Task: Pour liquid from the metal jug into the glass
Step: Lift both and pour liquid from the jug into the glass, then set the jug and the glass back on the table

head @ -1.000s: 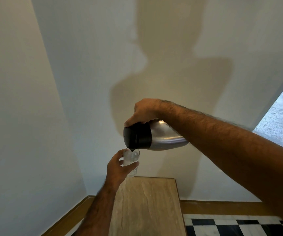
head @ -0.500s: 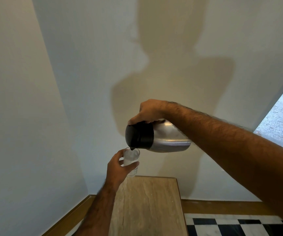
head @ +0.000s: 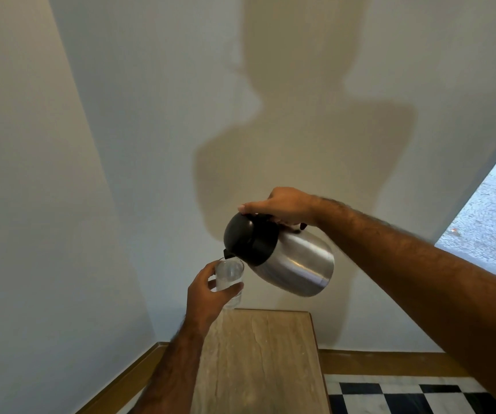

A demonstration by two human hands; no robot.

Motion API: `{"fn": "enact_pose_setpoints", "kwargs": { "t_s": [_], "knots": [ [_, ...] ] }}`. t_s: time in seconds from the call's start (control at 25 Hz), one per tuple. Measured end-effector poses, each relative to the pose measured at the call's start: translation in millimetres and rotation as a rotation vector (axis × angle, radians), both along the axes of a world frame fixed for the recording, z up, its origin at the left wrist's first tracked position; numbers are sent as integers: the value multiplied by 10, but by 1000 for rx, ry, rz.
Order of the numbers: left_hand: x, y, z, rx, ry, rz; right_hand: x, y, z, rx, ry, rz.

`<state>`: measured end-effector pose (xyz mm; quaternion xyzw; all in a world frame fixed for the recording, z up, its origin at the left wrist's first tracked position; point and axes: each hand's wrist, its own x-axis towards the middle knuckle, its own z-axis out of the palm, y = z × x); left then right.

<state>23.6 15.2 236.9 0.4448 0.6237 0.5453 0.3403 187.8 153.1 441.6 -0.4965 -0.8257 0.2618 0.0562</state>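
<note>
Stainless steel forms the body of the metal jug (head: 297, 265), which the right hand (head: 282, 206) grips by the handle at its black top. The jug is tilted, long axis running from lower right up to upper left, spout (head: 227, 253) directly above the rim of the glass (head: 230, 277). The left hand (head: 207, 294) wraps the glass and holds it in the air above the far edge of the wooden table (head: 258, 360). Clear liquid appears present in the glass. Any further pour depends on the spout remaining over the rim; the right hand governs that alignment.
</note>
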Motion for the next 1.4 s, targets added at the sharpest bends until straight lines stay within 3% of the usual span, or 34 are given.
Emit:
{"fn": "enact_pose_setpoints", "kwargs": {
  "t_s": [0.16, 0.44, 0.76, 1.08, 1.4],
  "knots": [
    [35, -23, 21, 8, 28, 37, 203, -157, -129, -132, 287, -165],
    [94, -57, -50, -18, 34, 74, 461, -441, -684, -170, 753, -504],
    [139, -44, -429, -55, 60, 99, 540, -657, -1450, -209, 1072, -780],
    [207, 31, -1049, -137, 119, 157, 524, -762, -2507, -253, 1097, -887],
    [244, 69, -2183, -226, 134, 137, 666, -766, -3661, -260, 1112, -943]
  ]
}}
